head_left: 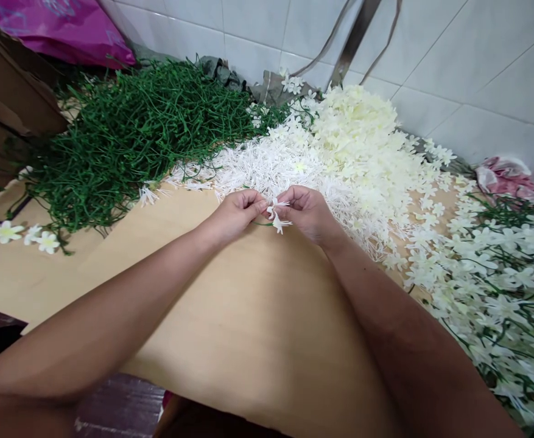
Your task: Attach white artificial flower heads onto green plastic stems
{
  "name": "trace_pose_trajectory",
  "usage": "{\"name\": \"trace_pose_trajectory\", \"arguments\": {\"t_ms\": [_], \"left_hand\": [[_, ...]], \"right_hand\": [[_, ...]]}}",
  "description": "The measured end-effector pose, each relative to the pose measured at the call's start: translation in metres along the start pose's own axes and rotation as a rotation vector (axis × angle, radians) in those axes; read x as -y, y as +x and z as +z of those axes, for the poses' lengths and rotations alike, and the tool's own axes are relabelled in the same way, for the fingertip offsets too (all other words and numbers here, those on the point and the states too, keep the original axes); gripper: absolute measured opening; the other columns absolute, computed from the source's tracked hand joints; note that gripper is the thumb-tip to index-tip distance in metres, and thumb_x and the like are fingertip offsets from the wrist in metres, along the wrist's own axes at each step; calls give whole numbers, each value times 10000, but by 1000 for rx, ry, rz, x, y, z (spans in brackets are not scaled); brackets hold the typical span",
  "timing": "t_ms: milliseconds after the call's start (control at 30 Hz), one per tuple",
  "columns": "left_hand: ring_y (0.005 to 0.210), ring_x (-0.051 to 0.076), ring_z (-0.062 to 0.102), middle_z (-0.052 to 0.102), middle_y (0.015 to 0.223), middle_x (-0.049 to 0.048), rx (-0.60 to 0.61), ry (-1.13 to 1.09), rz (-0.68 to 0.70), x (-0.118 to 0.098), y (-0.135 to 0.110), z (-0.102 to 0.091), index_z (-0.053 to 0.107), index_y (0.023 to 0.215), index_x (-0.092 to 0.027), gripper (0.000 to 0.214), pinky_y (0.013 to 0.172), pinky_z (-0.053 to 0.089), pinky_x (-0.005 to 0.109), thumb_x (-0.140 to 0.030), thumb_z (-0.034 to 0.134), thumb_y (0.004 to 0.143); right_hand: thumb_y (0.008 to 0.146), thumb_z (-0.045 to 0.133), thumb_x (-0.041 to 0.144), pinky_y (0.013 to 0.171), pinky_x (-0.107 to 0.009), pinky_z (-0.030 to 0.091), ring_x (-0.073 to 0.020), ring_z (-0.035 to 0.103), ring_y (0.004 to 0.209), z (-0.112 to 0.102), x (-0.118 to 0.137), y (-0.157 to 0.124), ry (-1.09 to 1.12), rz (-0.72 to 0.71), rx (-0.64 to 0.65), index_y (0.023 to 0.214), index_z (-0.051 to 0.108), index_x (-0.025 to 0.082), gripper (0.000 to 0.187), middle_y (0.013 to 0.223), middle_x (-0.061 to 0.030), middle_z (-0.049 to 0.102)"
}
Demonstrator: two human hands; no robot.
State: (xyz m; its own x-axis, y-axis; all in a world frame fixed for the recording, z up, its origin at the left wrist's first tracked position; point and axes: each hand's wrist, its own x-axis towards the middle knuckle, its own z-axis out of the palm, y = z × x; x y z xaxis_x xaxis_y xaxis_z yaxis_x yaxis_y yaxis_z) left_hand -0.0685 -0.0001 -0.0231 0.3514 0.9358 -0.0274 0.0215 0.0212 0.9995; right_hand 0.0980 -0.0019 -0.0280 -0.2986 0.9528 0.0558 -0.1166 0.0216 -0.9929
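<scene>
Both hands meet over the tan board (230, 304). My left hand (235, 213) is closed in a pinch on a thin green stem that runs under it. My right hand (307, 212) is closed on small white plastic flower centres (277, 216) that stick out between the two hands. Just behind the hands lies a heap of white spiky flower centres (267, 164). A pile of cream petals (362, 131) rises further back.
A big tangle of green stems (129, 131) covers the back left. Finished white flowers on stems (499, 286) spread along the right. Three loose flowers (24, 234) lie at the left. A white tiled wall (453, 55), a magenta bag (61, 27) and brown cardboard (6, 91) close the back.
</scene>
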Motion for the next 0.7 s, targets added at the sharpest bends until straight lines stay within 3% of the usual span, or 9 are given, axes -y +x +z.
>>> {"name": "trace_pose_trajectory", "arguments": {"t_ms": [300, 533, 700], "left_hand": [[508, 64, 389, 466, 515, -44, 17, -26, -14, 1, 2, 0, 465, 557, -154, 269, 511, 284, 204, -265, 667, 695], [507, 64, 392, 463, 498, -44, 86, -57, -9, -4, 1, -3, 500, 541, -146, 300, 507, 283, 209, -312, 714, 672], [502, 63, 350, 433, 509, -45, 80, 47, 6, -2, 0, -2, 481, 543, -148, 260, 502, 248, 217, -225, 629, 743]], "right_hand": [[513, 861, 308, 649, -228, 475, -89, 572, 710, 12, -5, -2, 23, -95, 43, 618, 566, 169, 342, 770, 11, 599], [538, 847, 351, 655, -266, 497, -115, 601, 713, 3, -3, -2, 14, -13, 69, 632, 618, 167, 309, 832, -29, 658], [500, 864, 339, 608, -239, 489, -97, 599, 671, 3, -5, -2, 55, 16, 35, 568, 600, 164, 324, 768, -6, 646]]}}
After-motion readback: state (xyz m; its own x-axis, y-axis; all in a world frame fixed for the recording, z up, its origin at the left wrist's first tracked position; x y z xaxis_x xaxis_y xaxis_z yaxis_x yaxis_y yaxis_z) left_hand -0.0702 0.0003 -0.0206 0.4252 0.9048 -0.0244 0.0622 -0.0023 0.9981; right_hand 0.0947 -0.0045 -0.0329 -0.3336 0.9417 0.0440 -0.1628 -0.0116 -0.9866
